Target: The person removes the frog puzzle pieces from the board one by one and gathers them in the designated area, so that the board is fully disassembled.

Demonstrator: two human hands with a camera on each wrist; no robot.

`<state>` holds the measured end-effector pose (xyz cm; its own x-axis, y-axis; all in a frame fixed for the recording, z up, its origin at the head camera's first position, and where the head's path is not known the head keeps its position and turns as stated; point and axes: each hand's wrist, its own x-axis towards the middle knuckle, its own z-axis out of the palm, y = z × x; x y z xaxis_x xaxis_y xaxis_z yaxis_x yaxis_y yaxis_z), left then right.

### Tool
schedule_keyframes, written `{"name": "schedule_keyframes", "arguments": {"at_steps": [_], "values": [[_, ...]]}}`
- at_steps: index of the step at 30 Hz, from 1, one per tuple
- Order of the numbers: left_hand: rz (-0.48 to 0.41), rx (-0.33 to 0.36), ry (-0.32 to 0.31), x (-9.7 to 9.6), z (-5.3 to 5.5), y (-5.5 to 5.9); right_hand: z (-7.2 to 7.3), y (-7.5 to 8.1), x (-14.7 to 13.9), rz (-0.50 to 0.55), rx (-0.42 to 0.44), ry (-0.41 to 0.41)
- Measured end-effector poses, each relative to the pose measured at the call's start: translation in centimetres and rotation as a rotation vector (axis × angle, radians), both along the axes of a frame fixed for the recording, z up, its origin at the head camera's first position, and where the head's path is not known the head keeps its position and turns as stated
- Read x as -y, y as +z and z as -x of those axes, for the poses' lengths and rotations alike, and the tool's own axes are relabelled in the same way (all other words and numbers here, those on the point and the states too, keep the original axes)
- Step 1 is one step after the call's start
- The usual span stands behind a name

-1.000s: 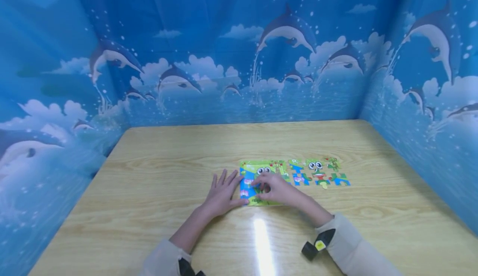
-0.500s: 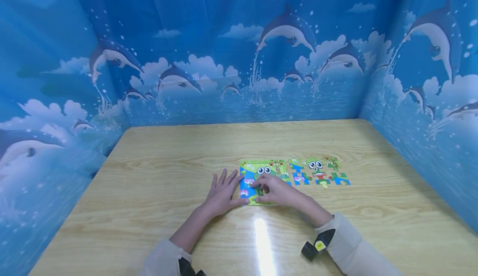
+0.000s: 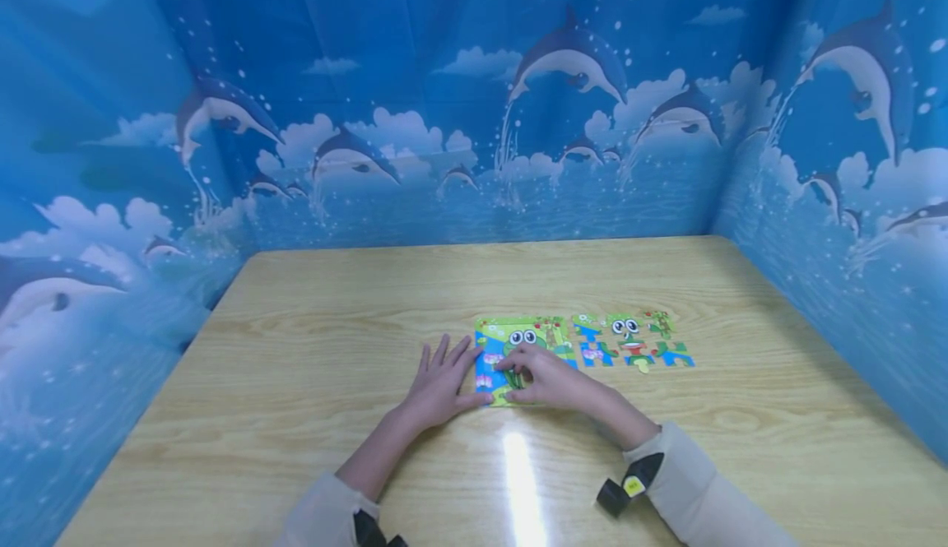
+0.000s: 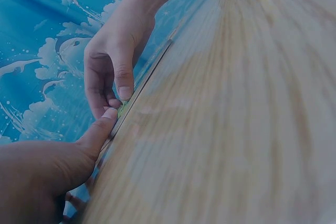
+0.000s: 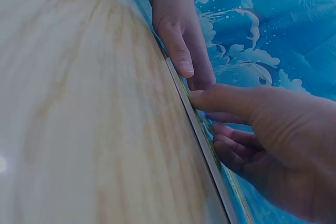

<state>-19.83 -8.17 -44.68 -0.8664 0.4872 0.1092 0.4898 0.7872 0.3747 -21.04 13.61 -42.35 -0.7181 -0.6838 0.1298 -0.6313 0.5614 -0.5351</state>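
Note:
A flat jigsaw board (image 3: pixel 550 333) with a frog picture lies on the table. My left hand (image 3: pixel 439 382) rests at its left side with fingers spread, the thumb on the lower left corner and a fingertip at the left edge. Over the board's lower middle, my right hand (image 3: pixel 544 376) has its thumb and fingers curled together. In the right wrist view a small green puzzle piece (image 5: pixel 209 128) shows between thumb and fingers, mostly hidden by them. The left wrist view shows both thumbs close together at the board's near edge, beside a bit of green.
Several loose puzzle pieces (image 3: pixel 629 329) with frog eyes, mouth and blue parts lie right of the board. The wooden table (image 3: pixel 333 308) is bordered by blue dolphin curtains (image 3: pixel 415 119). A black camera (image 3: pixel 613 498) is strapped at the right sleeve.

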Motion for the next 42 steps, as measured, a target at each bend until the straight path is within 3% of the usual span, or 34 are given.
{"name": "schedule_keyframes", "arguments": {"at_steps": [24,34,42], "values": [[0.017,0.000,0.011,0.1,0.1,0.0,0.1,0.1,-0.3,-0.021,-0.128,0.005],[0.006,-0.007,-0.005,0.1,0.0,-0.4,0.1,1.6,-1.9,0.030,-0.110,0.012],[0.003,0.006,0.003,0.1,0.0,-0.3,-0.5,2.6,-4.5,0.030,-0.107,-0.033]]}}
